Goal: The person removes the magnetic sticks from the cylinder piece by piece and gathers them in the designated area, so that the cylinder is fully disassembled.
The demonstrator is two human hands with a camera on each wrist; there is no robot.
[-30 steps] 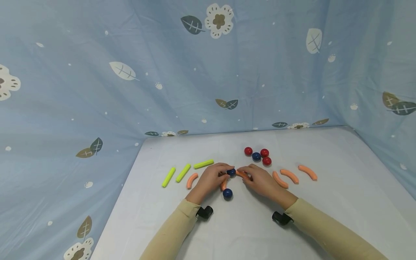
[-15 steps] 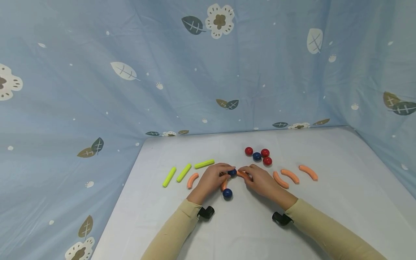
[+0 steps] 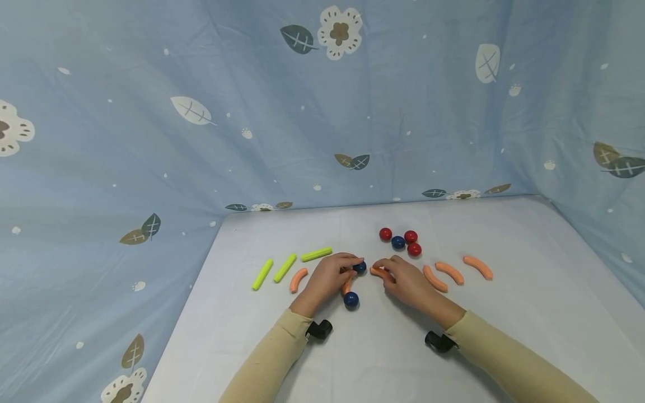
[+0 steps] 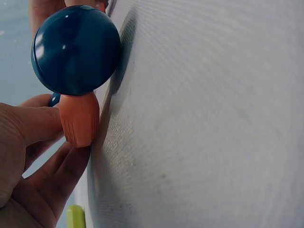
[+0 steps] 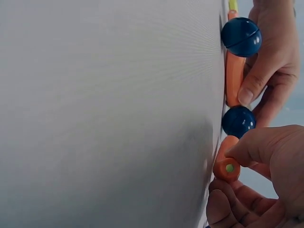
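My left hand (image 3: 330, 275) grips a curved orange rod (image 3: 346, 286) between thumb and fingers. A dark blue ball (image 3: 351, 300) sits at the rod's near end, and a second blue ball (image 5: 239, 121) is at its far end by the fingertips. Opposite, my right hand (image 3: 405, 281) pinches another curved orange rod (image 3: 381, 273). One end of that rod points at the second ball, with a small gap between them in the head view. In the right wrist view, the rod's other end (image 5: 227, 169) faces the camera and has a pale green centre.
Beyond the hands lie a blue ball (image 3: 398, 242) and red balls (image 3: 414, 249). Loose orange rods (image 3: 449, 273) lie at right, and one orange rod (image 3: 298, 280) at left beside yellow-green sticks (image 3: 285, 268). A blue patterned cloth (image 3: 302, 112) hangs behind the white table (image 3: 373, 358).
My right hand has moved slightly right with its orange rod, and a gap now shows between rod and far blue ball. The near ball has shifted slightly left. The left hand stays nearly still.
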